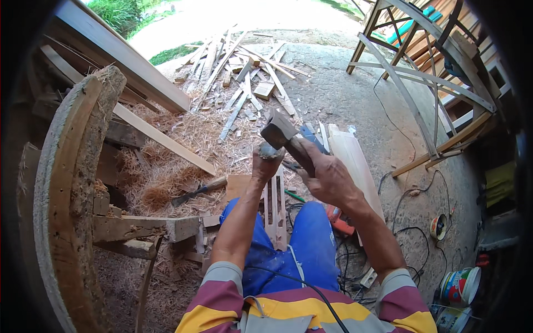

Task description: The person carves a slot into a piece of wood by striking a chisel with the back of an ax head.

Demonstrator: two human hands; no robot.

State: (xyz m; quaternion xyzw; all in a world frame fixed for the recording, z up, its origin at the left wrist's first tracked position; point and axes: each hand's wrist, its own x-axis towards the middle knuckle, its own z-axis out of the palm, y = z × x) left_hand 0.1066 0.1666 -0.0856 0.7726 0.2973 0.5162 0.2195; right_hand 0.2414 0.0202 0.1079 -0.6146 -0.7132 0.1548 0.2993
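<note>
My left hand (267, 165) is closed around an upright chisel; only its worn, pale butt end (268, 150) shows, and the blade is hidden below the fist. In my right hand (331, 180) is a hammer (279, 130), gripped by its wooden handle. The dark hammer head is just above and beside the chisel's butt; I cannot tell whether they touch. A pale wooden piece with long slots (276, 211) lies between my knees, below my left hand. Left of it, another chisel (199, 191) with a wooden handle lies on the shavings.
A curved timber frame (64, 194) stands close at left. Offcuts (244, 72) and shavings (161, 172) cover the ground ahead. A wide board (355, 161) lies right of my hands. Near my right leg are a red power tool (340, 220), cables (405, 230) and buckets (461, 286).
</note>
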